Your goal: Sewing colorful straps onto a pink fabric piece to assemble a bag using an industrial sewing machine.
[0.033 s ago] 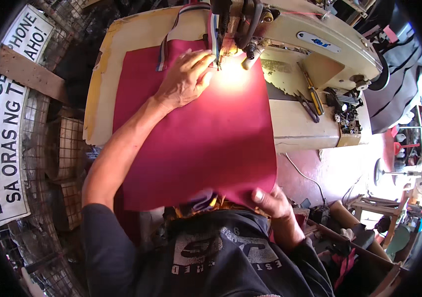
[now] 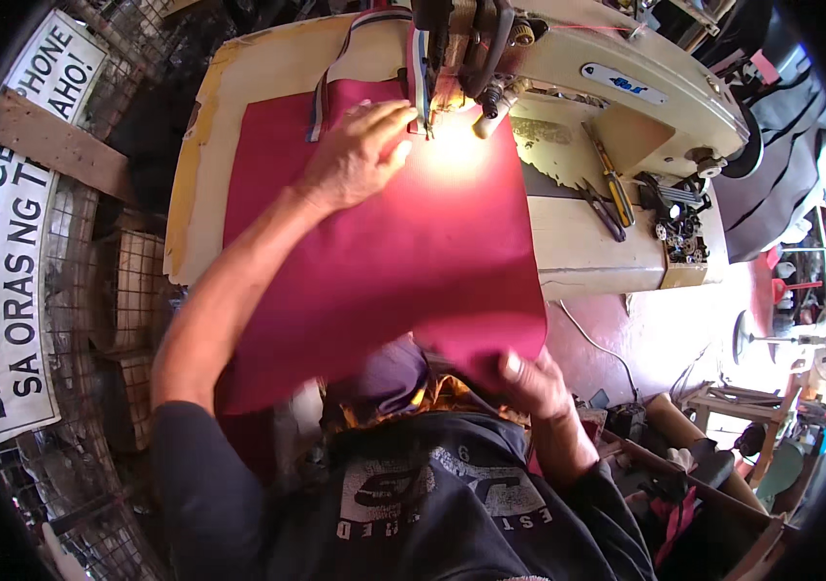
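Observation:
A maroon fabric panel lies across the sewing machine's table, its near edge hanging over my lap. My left hand rests on the panel's far part, fingers stretched toward the needle area, with nothing gripped in it. Beside those fingertips, a striped strap runs down onto the panel under the sewing machine's head. The strap's loop curves away to the left, and its other end lies by the panel's far edge. At the near right corner my right hand grips the panel, thumb on top and fingers hidden underneath.
A bright lamp glow falls beside the needle. On the machine bed to the right lie a yellow-handled screwdriver and dark-handled snips, near a bobbin winder. Wire mesh and a lettered sign stand at the left.
The panel's near edge has shifted and folded upward in the middle, uncovering more of my lap. My right hand has moved slightly right and away from me; my left hand slid a little left.

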A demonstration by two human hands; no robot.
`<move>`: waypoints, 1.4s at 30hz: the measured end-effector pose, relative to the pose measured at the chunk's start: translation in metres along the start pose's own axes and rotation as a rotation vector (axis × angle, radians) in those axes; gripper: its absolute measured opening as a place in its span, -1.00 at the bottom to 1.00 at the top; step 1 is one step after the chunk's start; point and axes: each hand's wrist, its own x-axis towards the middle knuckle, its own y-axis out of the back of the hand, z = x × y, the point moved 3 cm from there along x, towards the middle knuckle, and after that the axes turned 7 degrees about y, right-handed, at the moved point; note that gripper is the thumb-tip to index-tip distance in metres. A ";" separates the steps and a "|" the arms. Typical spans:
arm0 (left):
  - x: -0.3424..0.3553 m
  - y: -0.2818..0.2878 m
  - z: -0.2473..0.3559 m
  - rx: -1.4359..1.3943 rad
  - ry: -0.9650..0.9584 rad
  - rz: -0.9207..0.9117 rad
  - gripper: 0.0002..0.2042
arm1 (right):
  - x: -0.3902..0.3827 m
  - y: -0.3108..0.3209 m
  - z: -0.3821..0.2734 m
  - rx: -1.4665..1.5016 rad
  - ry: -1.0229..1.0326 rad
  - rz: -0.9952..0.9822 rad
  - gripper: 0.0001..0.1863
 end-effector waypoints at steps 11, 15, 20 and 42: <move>-0.009 0.170 0.027 -0.077 0.187 -0.531 -0.47 | 0.109 0.025 0.016 0.514 0.165 0.352 -0.33; -0.087 0.095 0.065 0.154 0.161 -0.689 -0.07 | 0.103 0.012 0.004 0.588 0.237 0.402 -0.21; -0.120 0.090 0.056 0.189 0.232 -0.496 0.03 | 0.088 0.002 -0.043 -0.164 0.354 0.371 -0.25; -0.064 0.065 -0.042 -0.073 0.096 -0.248 -0.75 | 0.125 0.012 -0.022 -1.720 0.792 0.455 -0.53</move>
